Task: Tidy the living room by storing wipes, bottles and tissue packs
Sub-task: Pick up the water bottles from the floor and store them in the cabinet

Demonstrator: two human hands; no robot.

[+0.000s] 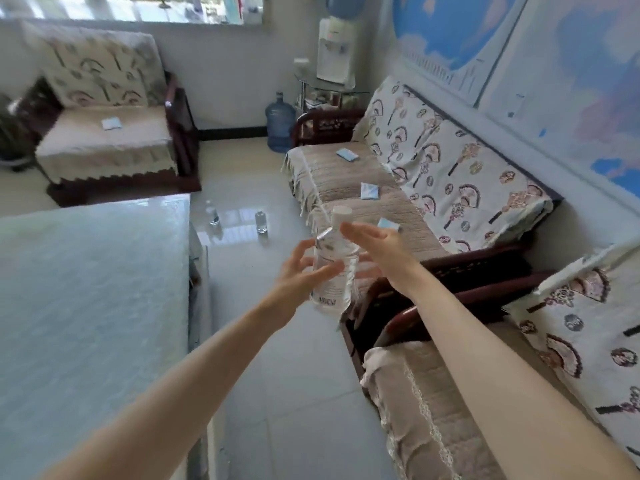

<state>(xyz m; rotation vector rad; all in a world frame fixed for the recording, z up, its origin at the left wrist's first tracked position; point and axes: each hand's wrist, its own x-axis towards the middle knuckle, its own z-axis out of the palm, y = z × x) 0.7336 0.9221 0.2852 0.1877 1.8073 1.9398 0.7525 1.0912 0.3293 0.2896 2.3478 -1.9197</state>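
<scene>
From the head camera, both bare arms reach out ahead of me over the tiled floor [277, 358]. A clear bottle [334, 263] with a white cap [341, 212] hangs upright and slightly tilted between the two hands, in the air just beside the near armrest of the long sofa [346, 181]. My left hand [299, 271] has its fingers spread and lightly curled, thumb laid across the bottle's label. My right hand [379, 249] is flat, fingers straight and together, at the bottle's right side (whether the palm really touches it I cannot tell).

Far on the floor stand two small bottles [212, 213], well apart from the hands. Three tissue packs [370, 191] lie along the sofa seat, and a fourth pack [111, 123] lies on the far armchair [104, 147]. A blue water jug [280, 123] stands by the far wall, below the water dispenser [334, 50]. The glass-topped table [86, 289] fills the left.
</scene>
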